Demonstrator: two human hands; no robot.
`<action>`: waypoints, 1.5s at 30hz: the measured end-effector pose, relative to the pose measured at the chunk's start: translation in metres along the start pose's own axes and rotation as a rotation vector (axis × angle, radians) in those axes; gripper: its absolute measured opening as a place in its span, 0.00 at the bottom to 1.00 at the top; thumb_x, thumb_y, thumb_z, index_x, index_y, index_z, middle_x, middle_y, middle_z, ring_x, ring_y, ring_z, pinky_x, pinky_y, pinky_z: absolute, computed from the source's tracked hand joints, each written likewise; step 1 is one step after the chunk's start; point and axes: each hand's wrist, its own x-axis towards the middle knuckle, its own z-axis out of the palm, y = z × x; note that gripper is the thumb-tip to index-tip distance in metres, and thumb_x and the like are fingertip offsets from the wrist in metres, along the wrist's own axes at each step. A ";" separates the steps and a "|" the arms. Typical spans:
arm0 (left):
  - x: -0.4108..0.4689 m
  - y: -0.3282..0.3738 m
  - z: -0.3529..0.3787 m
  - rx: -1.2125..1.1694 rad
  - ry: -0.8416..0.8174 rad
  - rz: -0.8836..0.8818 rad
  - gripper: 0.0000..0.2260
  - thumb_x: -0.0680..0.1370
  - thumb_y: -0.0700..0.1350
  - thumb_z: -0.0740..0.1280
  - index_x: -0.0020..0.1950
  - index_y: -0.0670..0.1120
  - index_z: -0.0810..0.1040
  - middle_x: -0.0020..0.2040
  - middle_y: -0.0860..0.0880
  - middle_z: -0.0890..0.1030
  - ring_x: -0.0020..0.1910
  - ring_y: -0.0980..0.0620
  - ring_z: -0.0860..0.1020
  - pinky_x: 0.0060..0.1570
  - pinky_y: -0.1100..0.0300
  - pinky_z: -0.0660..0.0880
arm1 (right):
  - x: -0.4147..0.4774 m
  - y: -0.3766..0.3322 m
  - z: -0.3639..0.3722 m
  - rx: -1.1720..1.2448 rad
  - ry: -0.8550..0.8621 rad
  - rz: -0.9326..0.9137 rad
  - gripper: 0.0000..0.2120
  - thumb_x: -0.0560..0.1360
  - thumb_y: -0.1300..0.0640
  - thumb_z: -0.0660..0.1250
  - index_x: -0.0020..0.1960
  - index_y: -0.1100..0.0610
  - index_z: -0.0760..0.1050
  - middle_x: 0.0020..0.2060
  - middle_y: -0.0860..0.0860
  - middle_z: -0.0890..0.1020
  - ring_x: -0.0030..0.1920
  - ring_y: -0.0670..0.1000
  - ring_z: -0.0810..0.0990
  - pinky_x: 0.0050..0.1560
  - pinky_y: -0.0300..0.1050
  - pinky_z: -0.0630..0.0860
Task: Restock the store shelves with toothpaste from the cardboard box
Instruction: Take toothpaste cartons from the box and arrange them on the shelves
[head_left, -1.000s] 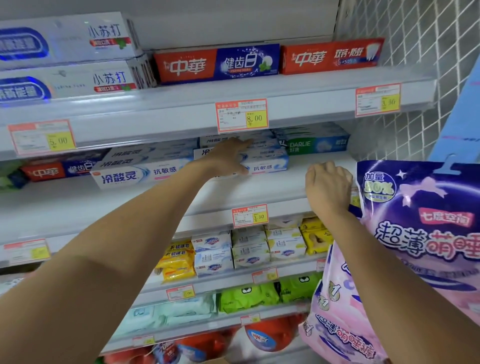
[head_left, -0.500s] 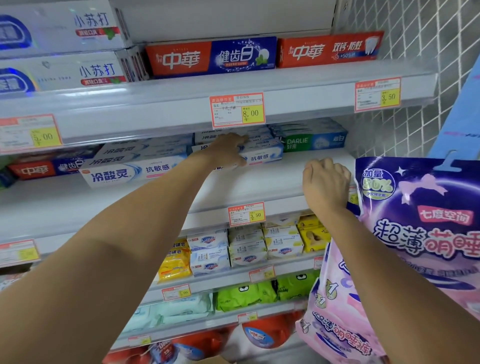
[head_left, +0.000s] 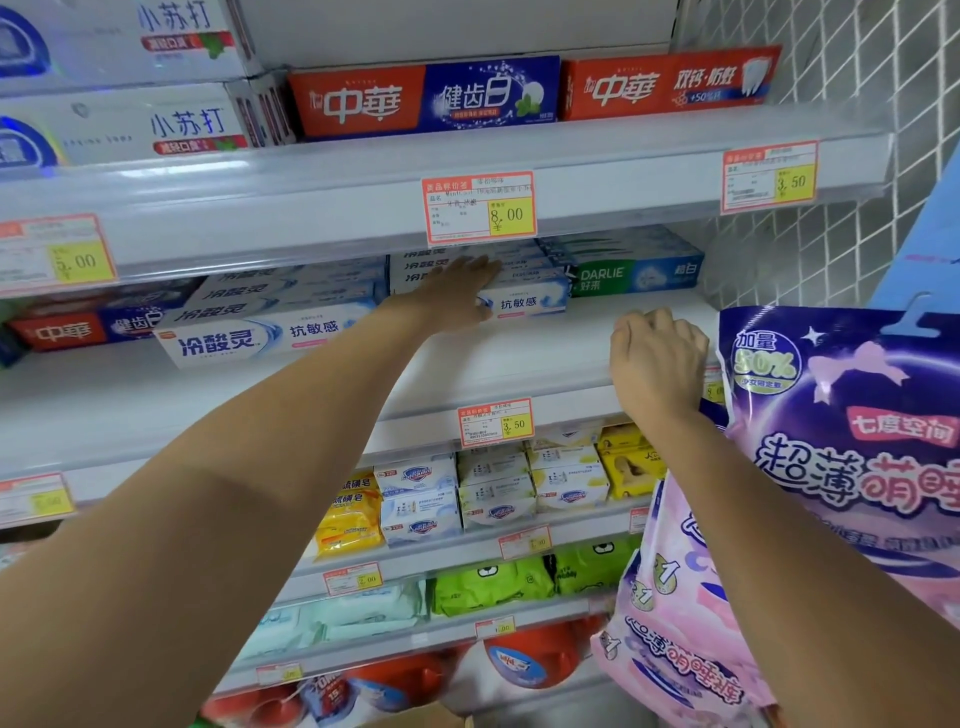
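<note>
Toothpaste stack (head_left: 524, 299), white-and-blue, far on the middle shelf (head_left: 519, 358), left of the green boxes (head_left: 634, 273): barely shifted in the last second. My left hand (head_left: 457, 296) stays flat against it, fingers straight, gripping nothing. My right hand (head_left: 657, 364) rests loosely curled at the shelf lip, empty. I judge the stack seated.
</note>
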 end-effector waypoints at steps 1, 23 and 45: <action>0.000 0.000 0.002 0.013 -0.003 -0.013 0.29 0.80 0.47 0.60 0.78 0.46 0.52 0.76 0.45 0.58 0.74 0.45 0.57 0.71 0.45 0.58 | 0.000 0.000 0.000 -0.001 0.001 0.000 0.25 0.77 0.52 0.43 0.52 0.60 0.78 0.48 0.59 0.78 0.48 0.60 0.74 0.54 0.51 0.61; -0.010 0.003 0.004 -0.011 0.005 -0.050 0.28 0.82 0.44 0.58 0.78 0.47 0.48 0.79 0.49 0.50 0.77 0.46 0.50 0.73 0.49 0.51 | 0.001 0.000 -0.008 0.028 -0.040 -0.025 0.28 0.76 0.51 0.41 0.54 0.61 0.77 0.50 0.60 0.78 0.49 0.60 0.73 0.53 0.50 0.62; -0.359 -0.024 0.177 -0.839 0.241 -0.443 0.13 0.76 0.55 0.64 0.38 0.47 0.71 0.39 0.50 0.76 0.40 0.52 0.76 0.43 0.51 0.73 | -0.265 -0.098 0.018 0.475 -0.555 -0.365 0.23 0.60 0.78 0.64 0.49 0.59 0.78 0.51 0.53 0.71 0.54 0.52 0.71 0.52 0.36 0.66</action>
